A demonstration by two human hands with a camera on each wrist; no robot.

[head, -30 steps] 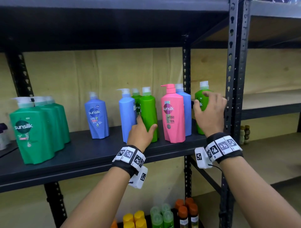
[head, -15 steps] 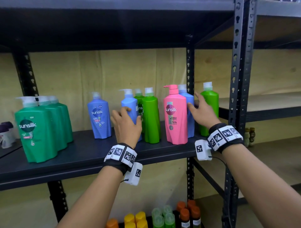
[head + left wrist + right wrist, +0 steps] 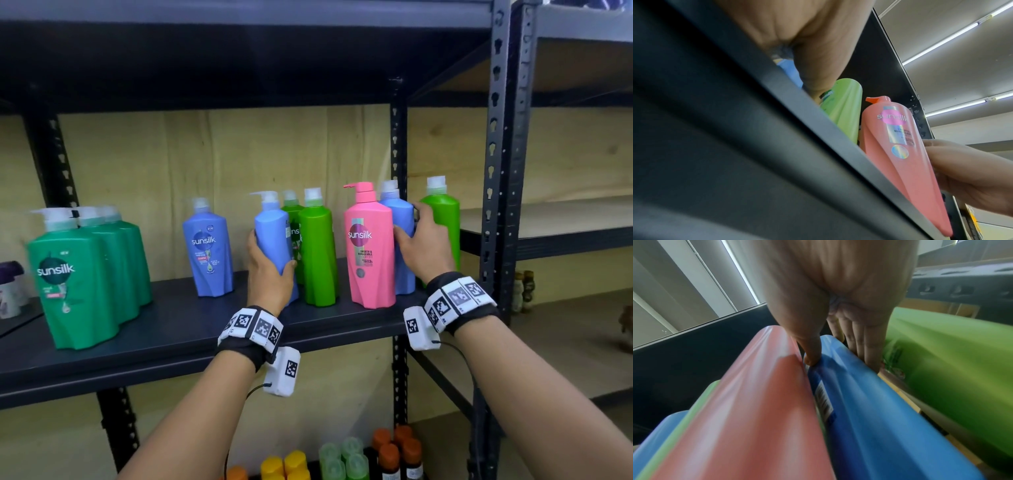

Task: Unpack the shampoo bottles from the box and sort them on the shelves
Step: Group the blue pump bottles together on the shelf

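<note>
**Head view: both hands on blue bottles at the shelf**

Head view, left to right along the dark shelf [image 3: 178,329]: far left, white-and-purple tubs [image 3: 10,291], half cut off. Next, three dark green bottles [image 3: 78,281] packed one behind another, upright. Then a lone blue bottle [image 3: 208,251], label forward, standing apart.

Left hand [image 3: 270,274] wrapped round the lower body of a pump-top blue bottle [image 3: 272,236], thumb on its right side, grip clamped on it; base hidden behind the hand, so cannot tell whether lifted or resting. Just beside it, two light green bottles [image 3: 317,253], one behind the other. Then a pink bottle [image 3: 371,246], upright at the shelf's front edge.

Right hand [image 3: 423,246] clamped on a second blue bottle [image 3: 402,222] standing behind the pink one, thumb between pink and blue, fingers round the far side. Right of that, another light green bottle [image 3: 443,219] near the shelf post [image 3: 495,171].

Lower down, small yellow, green and orange-capped bottles [image 3: 342,459] on a lower level.

Right wrist view: thumb [image 3: 812,352] pressed into the seam between pink and blue, fingers [image 3: 867,344] down the blue bottle's other side.
</note>
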